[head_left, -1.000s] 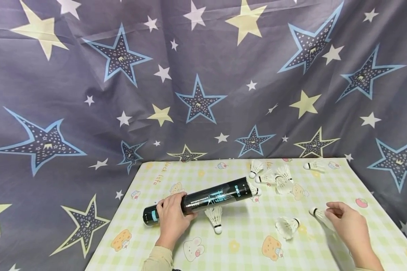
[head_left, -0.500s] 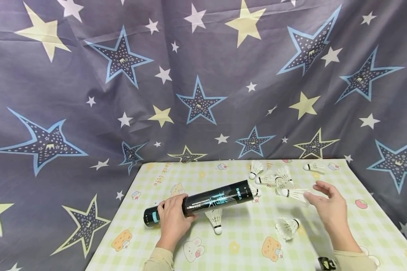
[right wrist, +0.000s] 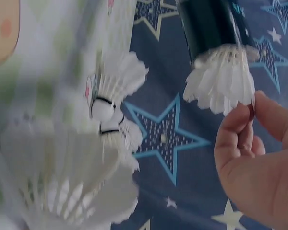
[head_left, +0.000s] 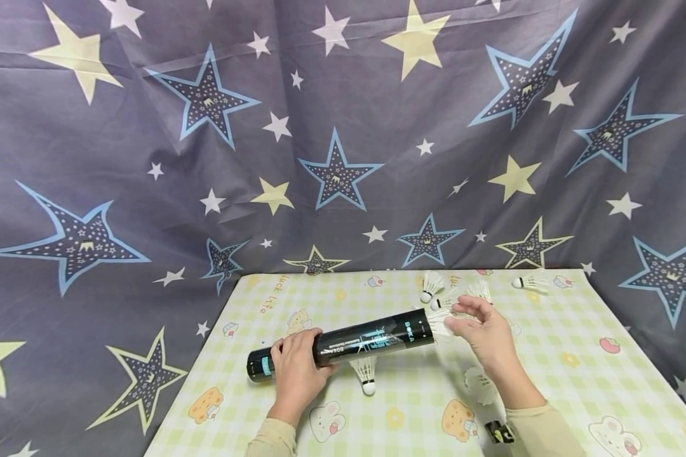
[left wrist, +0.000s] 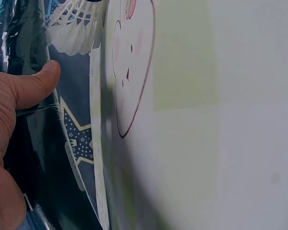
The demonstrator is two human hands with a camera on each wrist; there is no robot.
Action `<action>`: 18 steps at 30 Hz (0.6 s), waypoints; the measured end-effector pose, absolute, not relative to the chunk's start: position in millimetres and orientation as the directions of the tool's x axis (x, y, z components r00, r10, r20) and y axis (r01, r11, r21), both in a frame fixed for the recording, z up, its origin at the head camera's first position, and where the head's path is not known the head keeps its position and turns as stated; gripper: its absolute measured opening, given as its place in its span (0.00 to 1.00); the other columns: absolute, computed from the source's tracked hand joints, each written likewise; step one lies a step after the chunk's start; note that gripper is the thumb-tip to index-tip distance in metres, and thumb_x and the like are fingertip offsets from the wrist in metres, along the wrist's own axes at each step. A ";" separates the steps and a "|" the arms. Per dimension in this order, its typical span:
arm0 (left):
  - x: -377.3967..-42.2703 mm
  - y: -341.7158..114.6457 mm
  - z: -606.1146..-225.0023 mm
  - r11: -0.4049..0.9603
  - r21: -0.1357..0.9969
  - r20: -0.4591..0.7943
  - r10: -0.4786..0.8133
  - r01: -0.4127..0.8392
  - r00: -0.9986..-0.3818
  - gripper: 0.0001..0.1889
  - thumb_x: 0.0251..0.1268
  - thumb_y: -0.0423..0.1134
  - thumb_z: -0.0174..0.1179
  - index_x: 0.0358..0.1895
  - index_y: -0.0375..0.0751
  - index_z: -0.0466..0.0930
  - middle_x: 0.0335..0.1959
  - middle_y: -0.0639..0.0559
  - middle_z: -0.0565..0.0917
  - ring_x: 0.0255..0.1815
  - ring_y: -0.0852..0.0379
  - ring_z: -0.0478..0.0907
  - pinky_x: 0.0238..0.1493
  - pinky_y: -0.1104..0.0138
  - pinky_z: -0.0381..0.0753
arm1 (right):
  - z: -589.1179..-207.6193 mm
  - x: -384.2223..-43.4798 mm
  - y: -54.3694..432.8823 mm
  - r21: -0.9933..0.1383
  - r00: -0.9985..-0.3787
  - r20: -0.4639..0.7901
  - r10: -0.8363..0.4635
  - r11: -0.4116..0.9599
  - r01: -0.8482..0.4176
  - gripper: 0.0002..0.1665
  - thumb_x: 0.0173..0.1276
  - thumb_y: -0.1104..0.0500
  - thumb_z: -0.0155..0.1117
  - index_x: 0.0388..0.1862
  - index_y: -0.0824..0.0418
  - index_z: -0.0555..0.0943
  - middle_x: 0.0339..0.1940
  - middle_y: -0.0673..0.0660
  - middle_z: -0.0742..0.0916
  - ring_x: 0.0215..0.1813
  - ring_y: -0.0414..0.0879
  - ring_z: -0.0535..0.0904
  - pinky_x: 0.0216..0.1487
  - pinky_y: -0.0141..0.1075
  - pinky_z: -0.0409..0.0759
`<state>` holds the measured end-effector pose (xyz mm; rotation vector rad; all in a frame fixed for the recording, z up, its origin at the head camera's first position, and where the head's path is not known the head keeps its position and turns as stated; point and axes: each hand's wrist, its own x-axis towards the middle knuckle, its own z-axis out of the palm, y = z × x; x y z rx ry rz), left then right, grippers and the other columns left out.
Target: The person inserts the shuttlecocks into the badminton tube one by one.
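Head view: across the checked tablecloth (head_left: 400,381), we see the black tube (head_left: 371,341) slanting from near left to far right, the left hand (head_left: 297,374) wrapped around its left part and the right hand (head_left: 488,336) at its right-hand mouth, thumb and finger drawn together, pinching the feather edge of a white shuttlecock (right wrist: 218,81) whose skirt juts out and whose cork we cannot see. To do this step well, we judge, we should brace the tube firmly, align the shuttlecock with its mouth and ease it straight in, without bending the feathers.
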<state>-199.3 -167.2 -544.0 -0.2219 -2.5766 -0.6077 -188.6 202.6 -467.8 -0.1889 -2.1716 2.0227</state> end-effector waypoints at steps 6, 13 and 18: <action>-199.8 -166.0 -544.7 0.885 0.371 0.526 0.050 0.281 -0.849 0.46 0.33 0.48 0.92 0.64 0.48 0.82 0.60 0.47 0.88 0.64 0.41 0.79 0.72 0.39 0.60 | -469.4 -185.1 189.2 -0.996 -0.984 0.071 0.163 0.067 -0.061 0.26 0.80 0.60 0.67 0.69 0.71 0.75 0.49 0.43 0.91 0.43 0.34 0.88 0.49 0.29 0.88; -199.8 -166.6 -543.9 0.891 0.380 0.501 0.028 0.249 -0.865 0.46 0.35 0.49 0.92 0.65 0.49 0.81 0.61 0.46 0.87 0.65 0.41 0.78 0.73 0.40 0.59 | -476.9 -178.0 187.9 -0.969 -0.989 0.115 0.098 0.229 -0.090 0.23 0.78 0.54 0.70 0.64 0.65 0.82 0.45 0.52 0.94 0.40 0.32 0.83 0.43 0.27 0.81; -198.8 -165.9 -543.5 0.898 0.378 0.473 0.020 0.223 -0.881 0.46 0.37 0.51 0.91 0.66 0.51 0.80 0.62 0.47 0.87 0.66 0.41 0.78 0.73 0.41 0.60 | -483.3 -177.3 181.1 -0.977 -0.994 0.098 0.042 0.194 -0.088 0.25 0.71 0.59 0.76 0.64 0.65 0.82 0.47 0.59 0.93 0.37 0.35 0.83 0.39 0.27 0.82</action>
